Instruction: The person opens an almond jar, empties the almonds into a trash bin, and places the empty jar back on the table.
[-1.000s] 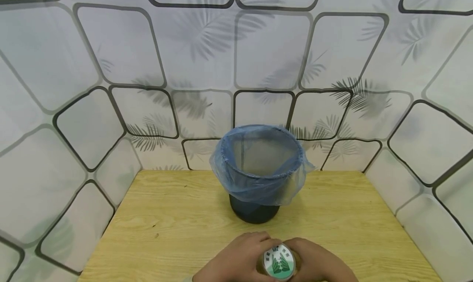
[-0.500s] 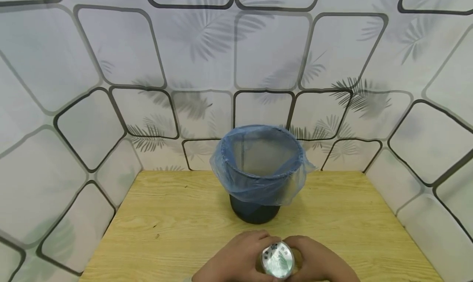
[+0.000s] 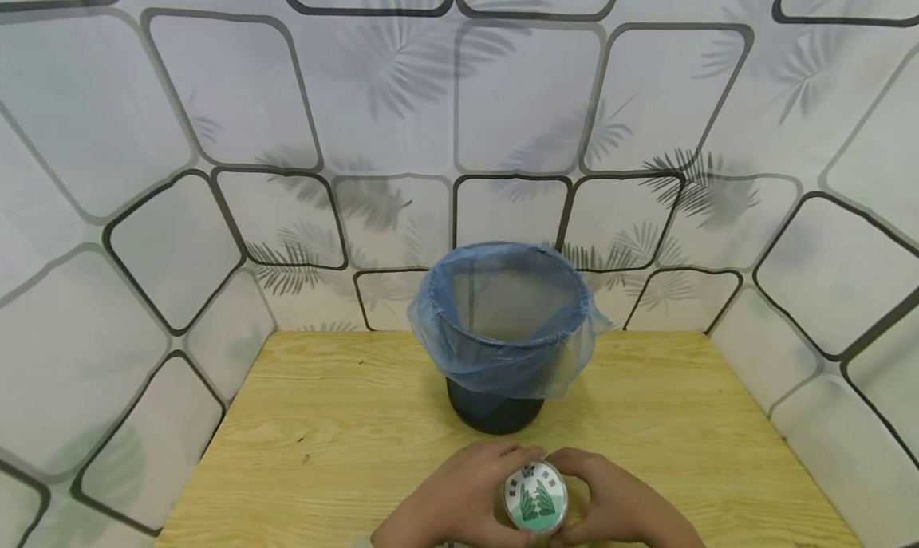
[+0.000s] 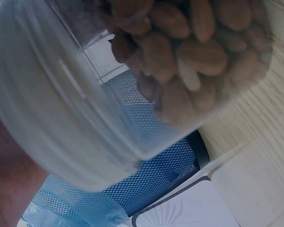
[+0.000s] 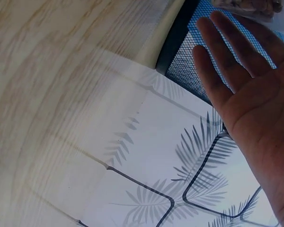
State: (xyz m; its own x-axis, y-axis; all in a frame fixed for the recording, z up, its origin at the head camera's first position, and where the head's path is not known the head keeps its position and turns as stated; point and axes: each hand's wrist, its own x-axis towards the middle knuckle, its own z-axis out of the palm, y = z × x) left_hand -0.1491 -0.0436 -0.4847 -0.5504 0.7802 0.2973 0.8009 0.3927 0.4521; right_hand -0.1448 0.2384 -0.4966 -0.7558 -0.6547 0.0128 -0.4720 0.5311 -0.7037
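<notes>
Smooth clear jar (image 4: 165,71), probably plastic; thin filmy plastic liner (image 3: 495,372); mesh-walled bin (image 4: 165,175); wood-grained tabletop (image 3: 323,420).

1. Jar (image 3: 535,497): near, between left hand (image 3: 467,496) and right hand (image 3: 619,500).
2. Nuts (image 4: 199,56): inside the jar.
3. Bin (image 3: 495,412): on the table (image 3: 330,428), beyond the jar; liner (image 3: 502,368) over its top.
4. Wall (image 3: 402,149): far, behind the bin.

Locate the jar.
In the head view, the jar is low, right of centre, between left hand and right hand, in front of the bin.
</notes>
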